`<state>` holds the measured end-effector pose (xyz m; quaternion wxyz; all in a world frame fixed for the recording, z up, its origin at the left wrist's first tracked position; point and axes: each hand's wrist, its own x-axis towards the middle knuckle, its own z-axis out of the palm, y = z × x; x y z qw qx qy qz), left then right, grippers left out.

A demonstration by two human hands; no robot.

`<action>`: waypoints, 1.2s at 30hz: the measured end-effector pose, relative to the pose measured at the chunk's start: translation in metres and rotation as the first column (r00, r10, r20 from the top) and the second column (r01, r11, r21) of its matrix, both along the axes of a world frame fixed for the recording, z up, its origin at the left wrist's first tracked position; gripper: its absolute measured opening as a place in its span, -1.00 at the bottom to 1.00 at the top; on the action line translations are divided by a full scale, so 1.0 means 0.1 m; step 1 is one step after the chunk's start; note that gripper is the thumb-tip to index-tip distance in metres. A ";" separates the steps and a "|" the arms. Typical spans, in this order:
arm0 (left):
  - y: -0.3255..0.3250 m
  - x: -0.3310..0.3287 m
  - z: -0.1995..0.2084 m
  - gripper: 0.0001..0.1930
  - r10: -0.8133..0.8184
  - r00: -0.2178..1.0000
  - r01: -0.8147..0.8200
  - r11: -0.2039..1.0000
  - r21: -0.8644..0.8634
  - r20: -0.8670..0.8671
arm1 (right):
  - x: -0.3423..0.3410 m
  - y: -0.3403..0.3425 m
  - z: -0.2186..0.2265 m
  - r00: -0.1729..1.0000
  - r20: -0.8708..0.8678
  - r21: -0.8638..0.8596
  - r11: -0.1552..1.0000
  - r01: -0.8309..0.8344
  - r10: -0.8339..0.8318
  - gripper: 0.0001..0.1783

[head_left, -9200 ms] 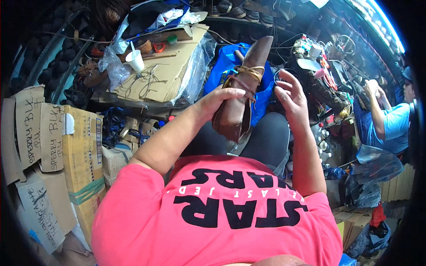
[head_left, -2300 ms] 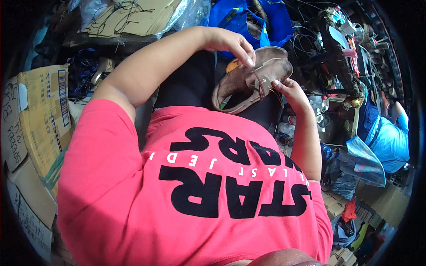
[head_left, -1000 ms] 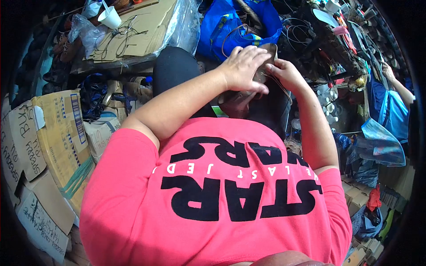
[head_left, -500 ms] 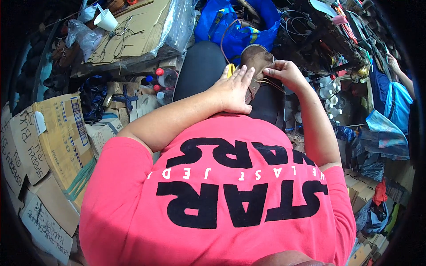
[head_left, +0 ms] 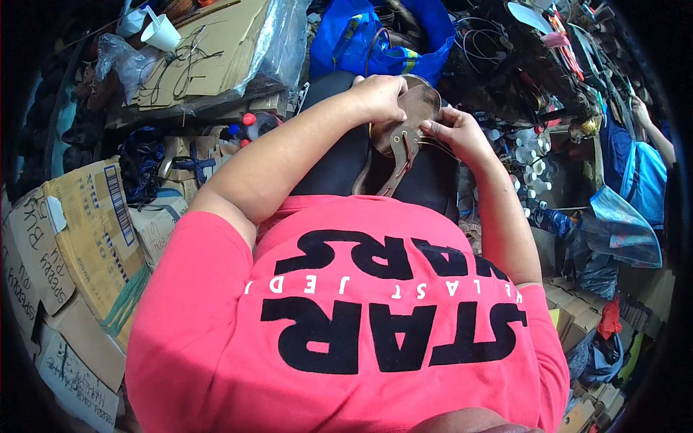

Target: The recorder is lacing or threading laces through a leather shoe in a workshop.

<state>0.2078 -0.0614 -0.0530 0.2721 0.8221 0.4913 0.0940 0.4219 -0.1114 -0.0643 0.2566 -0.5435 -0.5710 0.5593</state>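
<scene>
A brown leather shoe upper (head_left: pixel 421 110) lies across my lap, with metal eyelets along a strip that hangs toward my belly. My left hand (head_left: pixel 382 97) holds its far left edge, thumb bent over onto the leather. At the right edge my right hand (head_left: pixel 462 135) pinches with thumb and fingertips. Thin cords (head_left: pixel 437 146) trail from the upper beneath the right hand. The fingers' undersides are hidden.
Just beyond my knees stands a blue bag (head_left: pixel 336 43) with brown items inside. Cardboard sheets (head_left: pixel 216 54) carry a white cup (head_left: pixel 160 34) at far left. Boxes (head_left: pixel 90 231) crowd the left, bottles (head_left: pixel 530 162) the right. Another person's arm (head_left: pixel 653 126) shows far right.
My left hand has moved from lying flat over the upper to gripping its far left edge. The upper has turned, so the eyelet strip shows more. A yellow object by the left hand is now mostly hidden.
</scene>
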 end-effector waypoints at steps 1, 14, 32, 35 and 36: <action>0.04 -0.02 0.01 -0.62 -0.045 0.998 0.042 0.997 -0.063 -0.044 | 0.00 0.01 0.01 1.000 0.000 -0.001 1.000 0.000 0.000 -0.73; 0.14 -0.01 0.14 -0.47 -0.191 0.875 0.147 0.980 -0.133 -0.445 | -0.12 0.13 0.13 0.897 0.431 0.032 0.992 -0.119 0.094 -0.63; -0.12 -0.07 0.21 -0.85 -0.512 0.826 0.498 0.859 0.120 0.237 | 0.05 -0.30 0.81 0.965 -0.248 -0.062 0.996 0.069 -0.083 -0.75; -0.16 -0.06 0.55 -0.82 -0.436 0.801 0.528 0.837 -0.140 0.410 | 0.21 -0.20 1.01 0.984 -0.137 0.016 0.993 0.116 -0.113 -0.64; -0.17 -0.09 0.69 -0.81 -0.342 0.780 0.548 0.778 -0.307 0.523 | 0.15 -0.21 1.08 0.984 -0.139 0.019 0.993 0.117 -0.113 -0.64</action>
